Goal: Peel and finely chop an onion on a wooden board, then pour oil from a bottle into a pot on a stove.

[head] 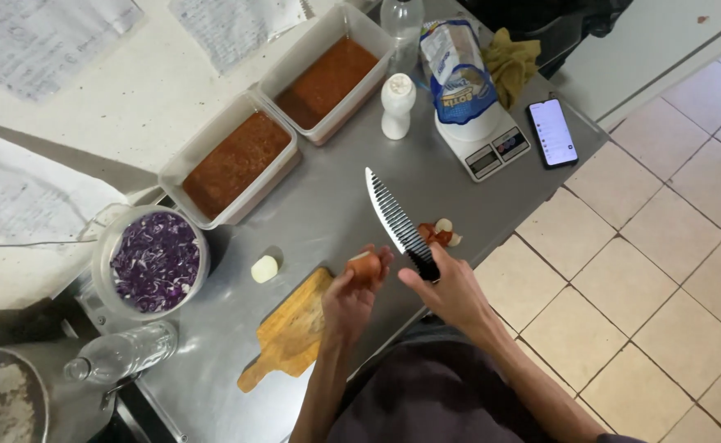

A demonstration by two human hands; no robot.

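While I am standing at the grey metal surface (327,205), the light wooden cutting board (290,332) is lying just under my left hand (350,297). My right hand (450,291) is gripping the black handle of a long scalloped kitchen knife (395,220), blade pointing away. My left hand is curling round a small reddish-brown onion (363,264), holding it above the board's far corner.

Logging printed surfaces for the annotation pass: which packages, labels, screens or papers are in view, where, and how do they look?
Bag: blue-and-white pouch, standing on the scale.
Scale: white, far right of the table, small grey display panels in front.
Phone: black, right table edge, lit pale screen.
Paper sheets: white, handwritten, on the wall, top left.
Hands: left hand holds an onion; right hand holds a knife.
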